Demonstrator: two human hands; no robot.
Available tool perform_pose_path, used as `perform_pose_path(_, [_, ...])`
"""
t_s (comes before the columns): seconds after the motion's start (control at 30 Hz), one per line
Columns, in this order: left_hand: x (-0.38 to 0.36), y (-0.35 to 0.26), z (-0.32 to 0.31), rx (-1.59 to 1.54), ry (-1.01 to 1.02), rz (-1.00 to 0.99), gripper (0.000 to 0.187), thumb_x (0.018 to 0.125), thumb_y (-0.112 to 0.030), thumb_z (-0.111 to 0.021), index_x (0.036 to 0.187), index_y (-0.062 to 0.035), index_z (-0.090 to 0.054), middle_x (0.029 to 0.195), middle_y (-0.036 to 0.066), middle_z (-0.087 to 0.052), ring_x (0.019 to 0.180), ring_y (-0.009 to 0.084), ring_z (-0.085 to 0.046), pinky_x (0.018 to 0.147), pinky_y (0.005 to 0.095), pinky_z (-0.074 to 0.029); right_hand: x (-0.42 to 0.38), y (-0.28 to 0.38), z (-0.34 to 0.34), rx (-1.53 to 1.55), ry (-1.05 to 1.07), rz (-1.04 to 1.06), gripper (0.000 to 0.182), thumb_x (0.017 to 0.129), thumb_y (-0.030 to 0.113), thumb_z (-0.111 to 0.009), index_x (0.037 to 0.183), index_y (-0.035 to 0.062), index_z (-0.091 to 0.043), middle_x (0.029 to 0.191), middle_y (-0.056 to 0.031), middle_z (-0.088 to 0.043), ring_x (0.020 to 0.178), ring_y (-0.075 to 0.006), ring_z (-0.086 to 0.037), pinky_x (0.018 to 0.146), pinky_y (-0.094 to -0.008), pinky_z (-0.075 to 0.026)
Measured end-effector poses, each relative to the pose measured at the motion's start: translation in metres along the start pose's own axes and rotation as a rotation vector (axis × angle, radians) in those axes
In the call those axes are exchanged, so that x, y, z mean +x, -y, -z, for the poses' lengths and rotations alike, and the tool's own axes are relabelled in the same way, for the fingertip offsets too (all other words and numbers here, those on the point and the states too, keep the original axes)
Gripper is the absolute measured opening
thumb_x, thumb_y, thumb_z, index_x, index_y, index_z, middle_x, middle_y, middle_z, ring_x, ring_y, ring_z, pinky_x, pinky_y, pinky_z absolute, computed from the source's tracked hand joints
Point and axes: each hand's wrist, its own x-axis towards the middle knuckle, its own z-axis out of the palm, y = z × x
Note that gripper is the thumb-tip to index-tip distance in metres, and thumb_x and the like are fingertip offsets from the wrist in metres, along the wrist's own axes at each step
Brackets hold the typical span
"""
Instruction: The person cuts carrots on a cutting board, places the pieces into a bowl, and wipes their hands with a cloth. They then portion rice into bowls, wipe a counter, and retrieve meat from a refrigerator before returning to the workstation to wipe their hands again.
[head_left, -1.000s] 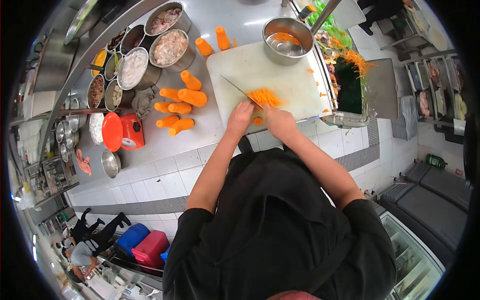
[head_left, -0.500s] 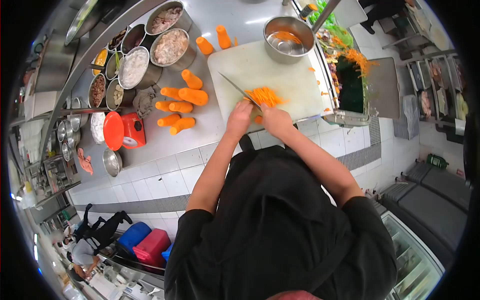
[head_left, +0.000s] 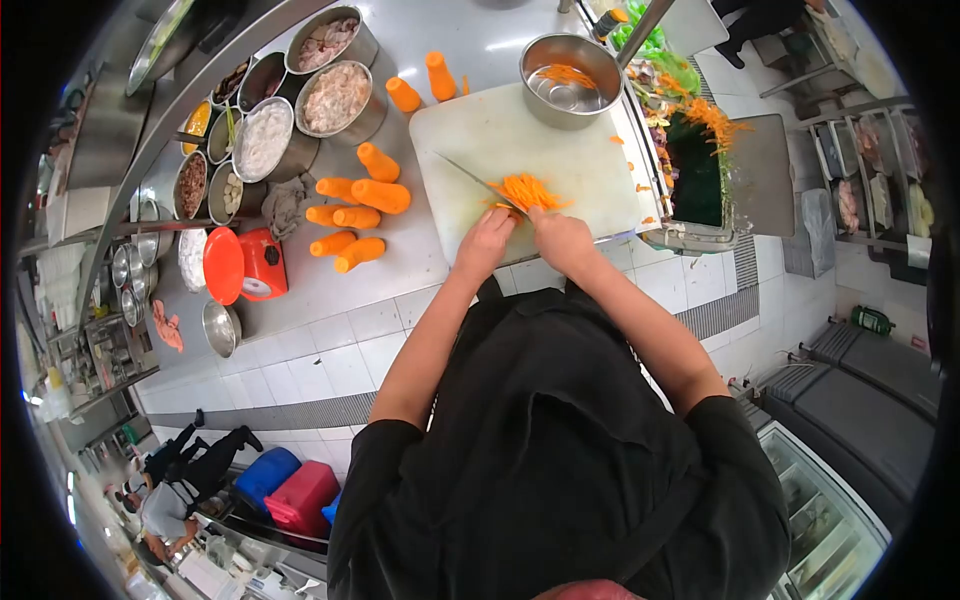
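Note:
On the white cutting board (head_left: pixel 590 205), my right hand (head_left: pixel 564 240) is closed around the handle end of a knife (head_left: pixel 466 172). Its blade points away to the upper left, beside a heap of carrot strips (head_left: pixel 528 189). My left hand (head_left: pixel 486 242) is at the board's near edge, left of the knife, with its fingers curled against a bit of carrot (head_left: pixel 503 208) mostly hidden by them. Several peeled carrots (head_left: pixel 382 196) lie on the steel counter left of the board. A steel bowl (head_left: pixel 570 110) with some carrot strips inside stands on the board's far right corner.
Steel pots of ingredients (head_left: pixel 343 98) crowd the counter's left side, near a grey cloth (head_left: pixel 286 207) and a red scale (head_left: pixel 262 265). Right of the board is a bin with vegetable scraps (head_left: pixel 700 170). Other people (head_left: pixel 165 510) are at the lower left.
The whole view has shifted slightly. My hands and the knife stay close to the same place beside the carrot strips, and the orange piece seen between my hands is now mostly out of sight.

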Motion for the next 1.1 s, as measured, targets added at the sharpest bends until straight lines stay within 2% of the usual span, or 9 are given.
perform_pose_path(0.2, [-0.005,0.006,-0.008,-0.033,0.033,0.017,0.022,0.075,0.002,-0.058,0.096,-0.0018,-0.062,0.099,0.010,-0.058,0.095,0.0281,-0.059,0.079,0.0373,-0.053,-0.007,0.010,0.005,-0.071,0.003,0.015,0.010,0.085,0.008,-0.055,0.095,0.0052,-0.055,0.067,-0.0157,-0.066,0.061,-0.0345,-0.068,0.056,-0.0455,-0.055])
perform_pose_path(0.3, [-0.003,0.006,-0.007,-0.003,-0.038,-0.015,0.021,0.075,0.001,-0.058,0.095,-0.0021,-0.062,0.099,0.010,-0.058,0.094,0.0282,-0.059,0.079,0.0373,-0.053,0.008,0.009,0.005,0.012,-0.029,0.049,0.010,0.086,0.008,-0.054,0.095,0.0052,-0.055,0.069,-0.0166,-0.067,0.062,-0.0340,-0.069,0.057,-0.0457,-0.055])
perform_pose_path(0.5, [-0.007,0.005,-0.008,0.012,-0.043,0.006,0.019,0.075,0.000,-0.058,0.093,-0.0016,-0.062,0.100,0.010,-0.058,0.094,0.0283,-0.059,0.080,0.0368,-0.053,-0.004,0.018,0.006,-0.003,0.045,-0.011,0.012,0.087,0.010,-0.053,0.098,0.0048,-0.055,0.072,-0.0186,-0.068,0.066,-0.0350,-0.070,0.058,-0.0470,-0.056])
perform_pose_path(0.57, [-0.005,0.006,-0.006,0.028,-0.026,0.016,0.019,0.074,0.000,-0.059,0.093,-0.0012,-0.062,0.100,0.010,-0.058,0.096,0.0279,-0.059,0.081,0.0363,-0.053,0.007,0.014,0.003,-0.024,0.121,-0.022,0.017,0.085,0.005,-0.057,0.101,0.0040,-0.054,0.078,-0.0162,-0.070,0.075,-0.0334,-0.072,0.064,-0.0445,-0.057])
perform_pose_path(0.67, [-0.006,0.007,-0.006,0.011,-0.071,-0.014,0.020,0.074,0.000,-0.058,0.094,-0.0011,-0.063,0.098,0.010,-0.058,0.094,0.0281,-0.059,0.081,0.0366,-0.053,0.007,0.024,0.026,-0.031,0.164,-0.029,0.018,0.085,0.005,-0.057,0.103,0.0042,-0.053,0.078,-0.0164,-0.070,0.075,-0.0335,-0.072,0.064,-0.0447,-0.057])
perform_pose_path(0.7, [-0.001,0.008,-0.005,0.014,-0.079,-0.016,0.020,0.074,0.000,-0.058,0.094,-0.0011,-0.063,0.098,0.010,-0.058,0.094,0.0281,-0.059,0.081,0.0366,-0.053,0.007,0.021,0.021,-0.036,0.159,-0.025,0.018,0.085,0.005,-0.057,0.103,0.0042,-0.053,0.078,-0.0164,-0.070,0.075,-0.0335,-0.072,0.064,-0.0447,-0.057])
perform_pose_path(0.77, [-0.006,0.002,-0.002,0.013,-0.053,0.023,0.021,0.074,0.001,-0.058,0.094,-0.0007,-0.063,0.099,0.010,-0.059,0.094,0.0283,-0.059,0.080,0.0368,-0.053,-0.005,0.017,-0.001,-0.007,0.055,-0.012,0.013,0.087,0.011,-0.053,0.098,0.0039,-0.054,0.071,-0.0183,-0.068,0.066,-0.0357,-0.069,0.059,-0.0472,-0.056])
perform_pose_path(0.9, [-0.009,0.003,-0.003,0.026,-0.014,0.039,0.022,0.072,0.002,-0.058,0.094,-0.0004,-0.062,0.099,0.010,-0.059,0.093,0.0282,-0.058,0.079,0.0369,-0.053,0.001,0.020,0.002,0.020,0.058,-0.005,0.014,0.087,0.010,-0.053,0.099,0.0038,-0.054,0.071,-0.0179,-0.068,0.066,-0.0353,-0.070,0.060,-0.0474,-0.056])
perform_pose_path(1.1, [-0.010,0.001,-0.004,0.044,-0.113,-0.010,0.022,0.071,0.002,-0.058,0.092,-0.0004,-0.063,0.095,0.010,-0.058,0.088,0.0284,-0.058,0.077,0.0370,-0.053,-0.006,0.020,-0.008,0.015,0.054,-0.030,0.014,0.088,0.010,-0.053,0.100,0.0036,-0.054,0.073,-0.0170,-0.069,0.070,-0.0333,-0.071,0.062,-0.0469,-0.056])
